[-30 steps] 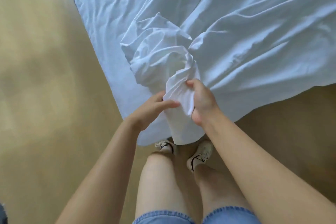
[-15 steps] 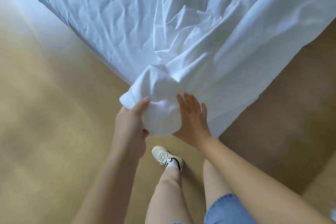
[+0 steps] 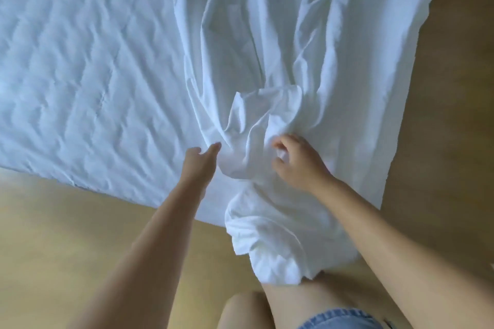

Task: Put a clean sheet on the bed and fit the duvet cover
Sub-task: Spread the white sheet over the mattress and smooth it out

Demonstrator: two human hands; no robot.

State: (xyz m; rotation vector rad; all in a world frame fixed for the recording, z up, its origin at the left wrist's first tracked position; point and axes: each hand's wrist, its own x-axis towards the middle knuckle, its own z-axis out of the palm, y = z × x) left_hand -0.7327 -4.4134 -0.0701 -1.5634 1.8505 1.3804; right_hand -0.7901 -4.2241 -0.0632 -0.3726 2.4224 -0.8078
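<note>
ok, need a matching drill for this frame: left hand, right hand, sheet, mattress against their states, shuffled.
Things:
1. left hand
2. right hand
3. sheet
4. mattress

States:
A. quilted, uncovered on the left of the view
B. fingers curled into the cloth
C. bunched up, one corner hanging down
D. fingers straight, at the edge of a crease

Pairs: 1-D, 2-B, 3-C, 4-A
</note>
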